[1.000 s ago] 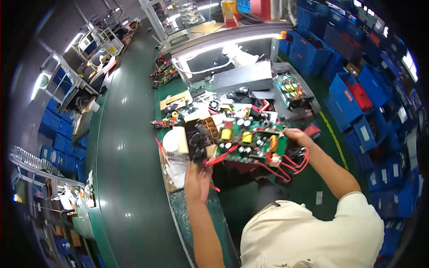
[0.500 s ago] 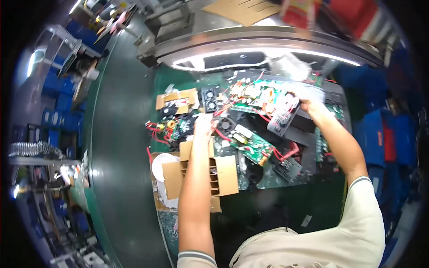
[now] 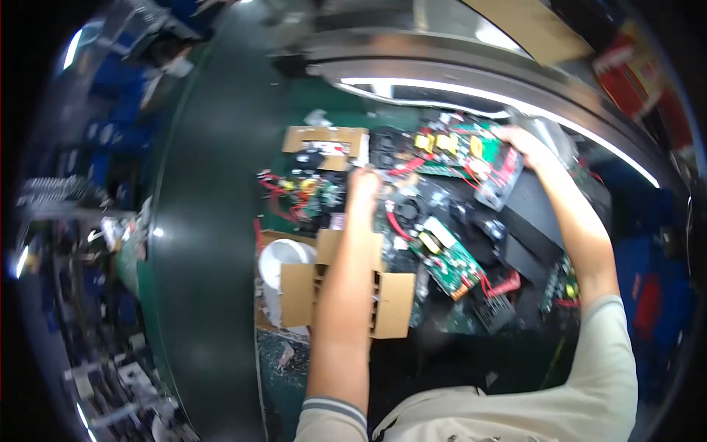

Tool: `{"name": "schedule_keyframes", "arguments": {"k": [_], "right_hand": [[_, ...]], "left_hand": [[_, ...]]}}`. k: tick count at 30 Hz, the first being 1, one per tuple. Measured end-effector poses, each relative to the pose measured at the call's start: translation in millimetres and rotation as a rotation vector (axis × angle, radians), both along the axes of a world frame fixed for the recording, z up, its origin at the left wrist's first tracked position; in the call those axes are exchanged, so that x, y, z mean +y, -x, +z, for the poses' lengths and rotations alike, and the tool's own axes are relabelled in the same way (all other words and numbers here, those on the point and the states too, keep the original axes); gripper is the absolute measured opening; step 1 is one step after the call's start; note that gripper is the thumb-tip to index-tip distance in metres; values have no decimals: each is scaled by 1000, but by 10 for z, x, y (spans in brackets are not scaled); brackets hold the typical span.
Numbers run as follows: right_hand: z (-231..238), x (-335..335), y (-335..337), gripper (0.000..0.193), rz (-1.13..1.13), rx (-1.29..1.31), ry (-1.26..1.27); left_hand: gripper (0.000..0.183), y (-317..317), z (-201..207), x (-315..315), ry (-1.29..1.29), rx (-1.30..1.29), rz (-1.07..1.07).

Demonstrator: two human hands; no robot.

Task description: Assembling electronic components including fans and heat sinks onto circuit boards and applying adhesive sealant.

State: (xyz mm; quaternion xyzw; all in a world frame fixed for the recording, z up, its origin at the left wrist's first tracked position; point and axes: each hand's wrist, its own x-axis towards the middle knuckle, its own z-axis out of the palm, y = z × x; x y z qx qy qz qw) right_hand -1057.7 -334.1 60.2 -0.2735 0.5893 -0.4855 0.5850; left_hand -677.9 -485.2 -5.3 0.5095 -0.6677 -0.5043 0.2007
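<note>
My right hand (image 3: 521, 144) grips the far corner of a power supply circuit board (image 3: 449, 144) with yellow parts, next to its grey end panel (image 3: 502, 177). The board tilts up over the cluttered bench. My left hand (image 3: 363, 179) is closed, its fingertips blurred beside red wires (image 3: 406, 168); what it pinches, if anything, cannot be made out. A small black fan (image 3: 407, 209) lies just right of the left hand. Nearer me rests a second green circuit board (image 3: 451, 267) with red leads running to a dark vented panel (image 3: 495, 313).
An open cardboard box (image 3: 392, 306) with dividers stands under my left forearm, beside a white roll (image 3: 282, 259). A smaller carton (image 3: 325, 138) and tangled wired parts (image 3: 298, 193) sit at the left. Dark flat panels (image 3: 532, 221) lie at right; a lit lamp bar (image 3: 471, 92) crosses behind.
The view has swung, so the bench appears shifted rightward and tilted. My right hand still grips the board by its panel end. My left hand has moved slightly away from me, toward the small carton.
</note>
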Motion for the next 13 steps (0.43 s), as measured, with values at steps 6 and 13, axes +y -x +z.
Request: {"name": "schedule_keyframes", "arguments": {"k": [6, 13], "right_hand": [[494, 227, 134, 41, 46, 1200, -100], [1368, 1862, -914, 30, -315, 672, 168]], "left_hand": [[49, 38, 1399, 635, -301, 445, 126], [28, -1293, 1980, 2582, -553, 398, -209]]}}
